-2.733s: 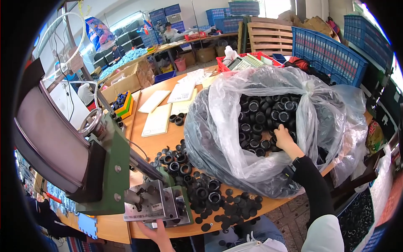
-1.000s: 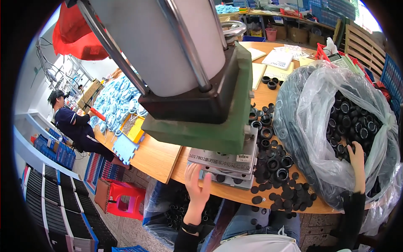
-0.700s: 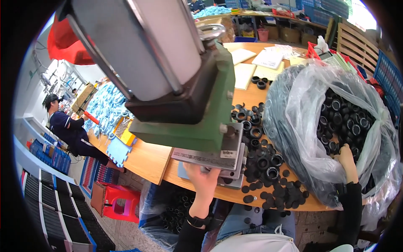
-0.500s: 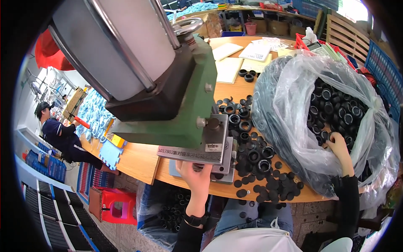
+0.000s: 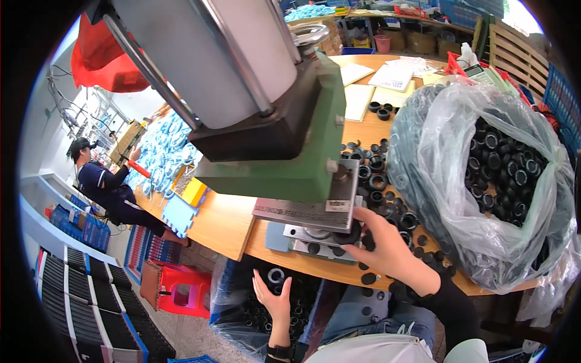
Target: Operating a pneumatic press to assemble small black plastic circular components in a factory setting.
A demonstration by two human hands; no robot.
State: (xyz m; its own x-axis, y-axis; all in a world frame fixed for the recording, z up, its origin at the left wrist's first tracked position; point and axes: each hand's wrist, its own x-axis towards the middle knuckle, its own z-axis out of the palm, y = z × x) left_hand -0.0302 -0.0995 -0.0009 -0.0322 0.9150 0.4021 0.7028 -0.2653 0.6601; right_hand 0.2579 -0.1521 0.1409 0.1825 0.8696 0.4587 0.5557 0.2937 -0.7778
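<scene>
The green press (image 5: 266, 178) stands at the table's edge, with a metal die plate (image 5: 305, 212) under its head. At the right side of the die, my right hand (image 5: 393, 251) pinches a black round cap (image 5: 347, 236) between thumb and fingers. Below the table edge my left hand (image 5: 275, 302) is open, fingers spread, above a lined bin of black rings (image 5: 245, 302). One black ring (image 5: 276, 276) shows right by its fingertips; I cannot tell whether it is falling or lying in the bin.
A big clear plastic bag (image 5: 423, 157) full of black caps (image 5: 505, 166) stands on the right. Loose black discs (image 5: 369, 278) and caps lie beside the die. Papers (image 5: 390, 77) lie behind. A red stool (image 5: 181, 290) and a person (image 5: 100, 181) are on the left.
My right hand has come out of the bag to the die with a black cap. My left hand has left the die and moved down over the bin. The view has shifted.
</scene>
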